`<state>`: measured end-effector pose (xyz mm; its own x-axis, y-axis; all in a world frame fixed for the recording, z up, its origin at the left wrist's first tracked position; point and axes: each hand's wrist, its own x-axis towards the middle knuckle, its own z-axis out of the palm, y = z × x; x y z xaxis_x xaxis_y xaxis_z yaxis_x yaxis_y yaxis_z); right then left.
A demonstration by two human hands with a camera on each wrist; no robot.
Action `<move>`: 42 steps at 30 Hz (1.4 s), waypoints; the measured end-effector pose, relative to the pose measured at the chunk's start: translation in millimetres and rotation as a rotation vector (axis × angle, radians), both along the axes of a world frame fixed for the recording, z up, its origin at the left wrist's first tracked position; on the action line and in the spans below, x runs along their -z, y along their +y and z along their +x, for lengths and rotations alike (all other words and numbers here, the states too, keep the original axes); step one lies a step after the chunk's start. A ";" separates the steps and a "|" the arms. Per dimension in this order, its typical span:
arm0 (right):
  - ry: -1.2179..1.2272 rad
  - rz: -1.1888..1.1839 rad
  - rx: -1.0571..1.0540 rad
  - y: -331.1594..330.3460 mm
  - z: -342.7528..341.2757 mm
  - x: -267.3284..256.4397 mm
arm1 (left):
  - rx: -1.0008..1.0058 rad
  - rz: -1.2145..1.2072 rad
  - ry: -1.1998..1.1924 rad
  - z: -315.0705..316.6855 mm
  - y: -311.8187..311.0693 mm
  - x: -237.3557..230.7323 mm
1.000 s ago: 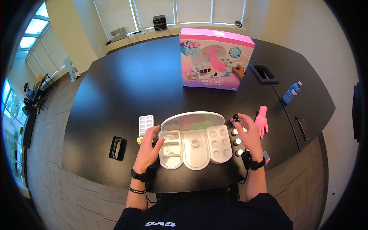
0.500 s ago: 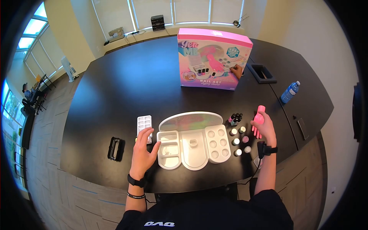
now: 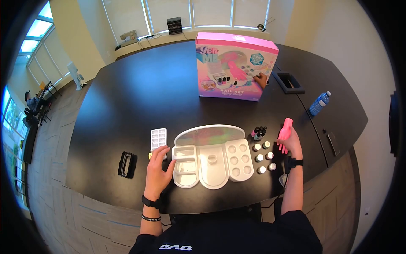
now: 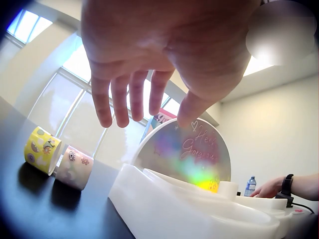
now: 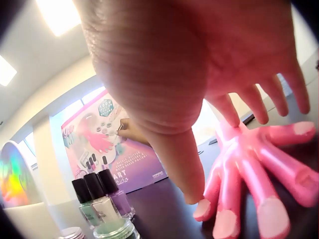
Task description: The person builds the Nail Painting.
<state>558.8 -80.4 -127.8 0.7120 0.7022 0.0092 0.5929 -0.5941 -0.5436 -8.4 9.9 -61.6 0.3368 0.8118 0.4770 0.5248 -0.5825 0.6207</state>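
Note:
My right hand (image 3: 292, 146) is over the pink model hand (image 3: 286, 129) on the table's right side. In the right wrist view its fingers are extended above the glossy pink model hand (image 5: 244, 154), and the thumb tip is at one model fingertip; contact is unclear. My left hand (image 3: 158, 175) hovers with relaxed fingers at the left edge of the white tray (image 3: 213, 180), holding nothing. Below it in the left wrist view are a yellow patterned roll (image 4: 44, 151) and a pink patterned roll (image 4: 75, 168). A shiny oval panel (image 3: 209, 134) stands behind the tray.
Dark-capped bottles (image 3: 259, 132) and several small jars (image 3: 259, 157) stand between tray and model hand. A white compartment tray (image 3: 158, 137) and black frame-like object (image 3: 126, 164) are left. The pink box (image 3: 234, 72) stands behind; a water bottle (image 3: 319, 103) is far right.
My right hand has moved right, from the dark-capped bottles to the pink model hand. My left hand has shifted slightly downward beside the tray.

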 end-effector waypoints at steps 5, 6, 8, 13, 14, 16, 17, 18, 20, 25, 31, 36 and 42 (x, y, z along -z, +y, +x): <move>0.112 -0.039 0.042 -0.3 -27.9 -28.1 | -0.018 -0.012 0.005 -0.1 -2.2 2.1; 0.025 -0.053 0.037 -0.1 -30.8 -29.1 | -0.020 -0.012 0.004 -0.3 -2.3 2.2; 0.088 -0.074 0.059 1.0 -39.4 -43.8 | -0.017 -0.005 -0.001 -1.0 -2.6 2.4; 0.098 -0.096 0.080 1.4 -41.3 -48.4 | -0.015 -0.003 -0.004 -1.4 -2.4 1.0; 0.150 -0.082 0.087 -1.2 -60.3 -72.9 | -0.013 -0.004 -0.003 -1.4 -2.8 0.4; 0.201 -0.067 0.094 -3.0 -64.1 -77.9 | -0.015 -0.003 -0.004 -1.4 -3.0 -0.1; 0.115 -0.029 0.093 -4.4 -55.1 -65.0 | -0.015 -0.002 -0.004 -1.4 -3.1 -0.4; 0.029 0.010 0.092 -6.1 -46.5 -53.3 | -0.015 -0.001 -0.005 -1.2 -3.3 -1.4; -0.004 0.063 0.089 -11.5 -52.4 -61.7 | -0.015 -0.005 -0.011 -0.2 -4.5 -3.6; -0.054 0.187 0.075 -21.9 -65.6 -74.6 | -0.013 0.006 -0.029 3.0 -6.6 -6.0; -0.032 0.323 0.041 -32.7 -109.5 -92.1 | 0.015 0.040 -0.045 16.0 -10.8 -10.8; -0.031 0.459 -0.142 -36.2 -155.7 -95.9 | 0.052 0.121 -0.002 31.5 -17.7 -16.4; 0.065 0.462 -0.353 -35.4 -218.0 -98.5 | 0.145 0.107 0.008 52.4 -27.3 -23.0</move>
